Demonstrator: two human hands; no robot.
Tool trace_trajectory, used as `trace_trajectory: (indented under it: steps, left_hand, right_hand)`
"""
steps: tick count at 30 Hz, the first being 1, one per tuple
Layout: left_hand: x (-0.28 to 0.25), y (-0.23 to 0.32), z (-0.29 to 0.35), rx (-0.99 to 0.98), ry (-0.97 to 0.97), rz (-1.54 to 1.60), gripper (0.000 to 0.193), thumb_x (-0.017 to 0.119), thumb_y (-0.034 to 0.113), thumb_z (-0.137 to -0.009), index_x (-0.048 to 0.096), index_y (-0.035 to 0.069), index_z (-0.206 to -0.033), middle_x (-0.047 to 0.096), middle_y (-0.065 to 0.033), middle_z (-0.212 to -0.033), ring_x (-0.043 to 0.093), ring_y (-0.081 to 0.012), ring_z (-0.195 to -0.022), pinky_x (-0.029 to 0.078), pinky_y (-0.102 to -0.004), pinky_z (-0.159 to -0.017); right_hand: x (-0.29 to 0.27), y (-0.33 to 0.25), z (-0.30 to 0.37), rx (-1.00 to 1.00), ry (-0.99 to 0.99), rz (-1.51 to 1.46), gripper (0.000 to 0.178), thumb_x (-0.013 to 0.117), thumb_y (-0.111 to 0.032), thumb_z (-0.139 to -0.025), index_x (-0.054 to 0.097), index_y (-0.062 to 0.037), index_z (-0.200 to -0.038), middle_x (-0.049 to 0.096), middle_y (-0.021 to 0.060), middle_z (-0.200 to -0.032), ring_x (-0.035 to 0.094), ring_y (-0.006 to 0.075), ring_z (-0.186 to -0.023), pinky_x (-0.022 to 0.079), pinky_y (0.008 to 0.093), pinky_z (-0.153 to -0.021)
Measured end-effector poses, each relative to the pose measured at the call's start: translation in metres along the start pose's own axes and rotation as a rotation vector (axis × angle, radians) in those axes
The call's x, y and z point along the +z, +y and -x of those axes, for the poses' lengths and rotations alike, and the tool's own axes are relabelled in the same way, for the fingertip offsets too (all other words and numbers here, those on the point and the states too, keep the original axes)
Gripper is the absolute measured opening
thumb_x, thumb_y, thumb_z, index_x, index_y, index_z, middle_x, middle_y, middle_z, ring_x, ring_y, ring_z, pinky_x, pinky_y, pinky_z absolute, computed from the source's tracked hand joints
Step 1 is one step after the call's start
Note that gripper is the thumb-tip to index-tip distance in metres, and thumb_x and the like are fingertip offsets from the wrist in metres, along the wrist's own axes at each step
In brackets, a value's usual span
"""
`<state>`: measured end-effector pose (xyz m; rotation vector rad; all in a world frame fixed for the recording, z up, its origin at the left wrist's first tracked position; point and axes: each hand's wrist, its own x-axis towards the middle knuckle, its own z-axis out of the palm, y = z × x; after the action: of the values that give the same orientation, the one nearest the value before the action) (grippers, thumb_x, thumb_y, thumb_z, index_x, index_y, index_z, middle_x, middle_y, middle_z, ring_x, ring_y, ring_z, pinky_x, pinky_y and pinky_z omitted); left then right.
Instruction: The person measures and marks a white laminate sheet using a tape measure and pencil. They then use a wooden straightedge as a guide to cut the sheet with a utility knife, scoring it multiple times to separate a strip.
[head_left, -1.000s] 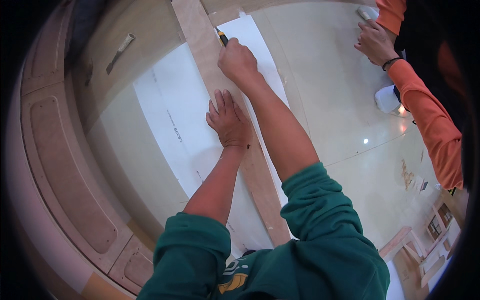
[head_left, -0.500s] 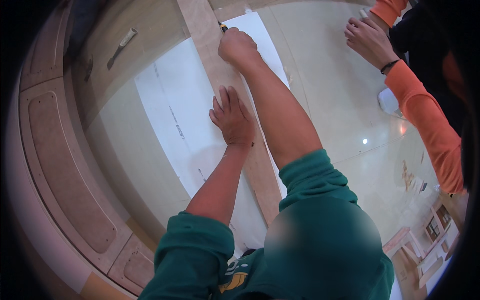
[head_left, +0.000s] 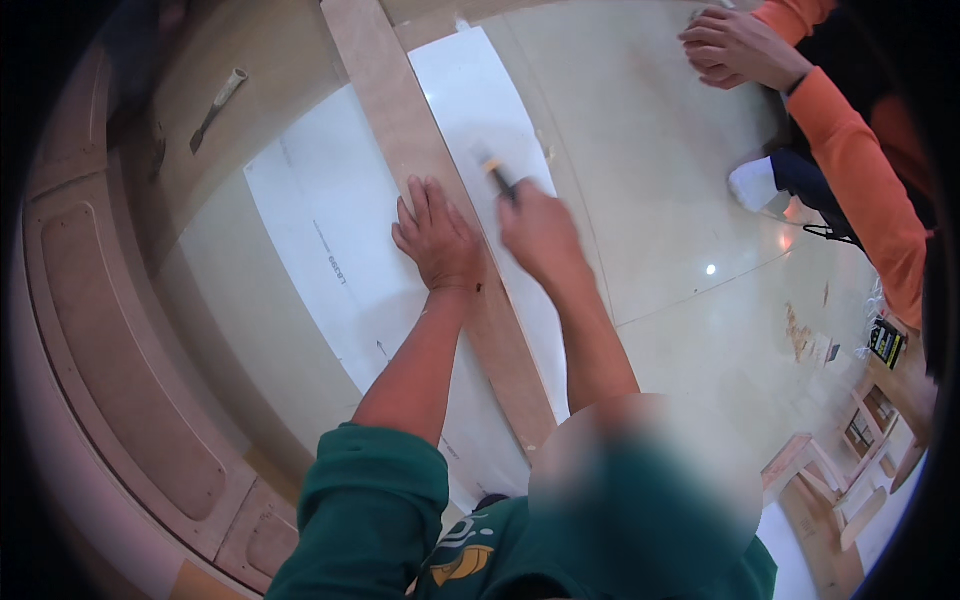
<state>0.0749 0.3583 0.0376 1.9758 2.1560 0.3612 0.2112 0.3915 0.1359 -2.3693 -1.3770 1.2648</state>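
Note:
A long, straight wooden board (head_left: 390, 110) lies across a large white sheet (head_left: 325, 200) on the floor. My left hand (head_left: 437, 240) presses flat on the board, its fingers stretched out. Just right of the board's edge, my right hand (head_left: 541, 232) is closed around a utility knife (head_left: 496, 176) with a black and yellow handle. Motion blurs the knife's front end, so its blade cannot be made out, nor whether it touches the sheet.
A brush or scraper with a pale handle (head_left: 219, 108) lies at the upper left. Panelled wood (head_left: 120, 350) runs along the left. At the right sits another person in orange sleeves (head_left: 860, 170), hands together. Wooden frames (head_left: 860, 460) stand at the lower right.
My right hand has pulled back toward me from the far part of the board, bringing the knife along. My left hand stays on the board. The whole view has shifted slightly.

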Motion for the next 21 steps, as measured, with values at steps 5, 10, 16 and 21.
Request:
trace_trajectory:
  steps: [5, 10, 16, 21]
  left_hand:
    - [-0.002, 0.007, -0.001, 0.045, 0.012, 0.010, 0.047, 0.042, 0.021, -0.104, 0.044, 0.008, -0.148, 0.036, -0.0127, -0.160, 0.034, -0.0422, -0.140, 0.021, -0.0562, -0.115]
    - [-0.001, 0.004, -0.001, 0.073, 0.039, 0.031, 0.046, 0.042, 0.023, -0.105, 0.045, 0.007, -0.148, 0.038, -0.0146, -0.158, 0.035, -0.0433, -0.139, 0.021, -0.0540, -0.115]
    - [-0.002, 0.001, 0.003, 0.206, 0.108, -0.074, 0.043, 0.046, 0.021, -0.101, 0.046, 0.006, -0.141, 0.037, -0.0129, -0.154, 0.040, -0.0449, -0.133, 0.029, -0.0597, -0.108]
    - [-0.003, 0.003, -0.007, 0.107, 0.033, 0.014, 0.035, 0.044, 0.022, -0.100, 0.052, 0.006, -0.131, 0.039, -0.0115, -0.151, 0.044, -0.0436, -0.127, 0.034, -0.0577, -0.104]
  right_hand:
    - [-0.011, 0.052, 0.005, 0.074, 0.393, -0.227, 0.042, 0.073, -0.026, -0.086, 0.058, 0.0044, -0.111, 0.070, 0.0282, -0.097, 0.068, 0.0451, -0.093, 0.053, 0.0501, -0.080]
    - [-0.001, 0.085, 0.015, -0.096, 0.266, -0.380, 0.039, 0.077, -0.015, -0.081, 0.061, 0.0064, -0.108, 0.070, 0.0266, -0.092, 0.070, 0.0429, -0.089, 0.054, 0.0458, -0.080]
    - [-0.048, 0.081, 0.061, -0.202, 0.040, -0.579, 0.034, 0.071, -0.016, -0.084, 0.061, 0.0032, -0.110, 0.069, 0.0248, -0.087, 0.068, 0.0426, -0.082, 0.054, 0.0450, -0.075]
    - [0.014, 0.190, 0.072, -0.096, 0.746, -0.159, 0.040, 0.068, -0.030, -0.091, 0.061, 0.0018, -0.116, 0.067, 0.0164, -0.092, 0.065, 0.0357, -0.083, 0.052, 0.0432, -0.076]
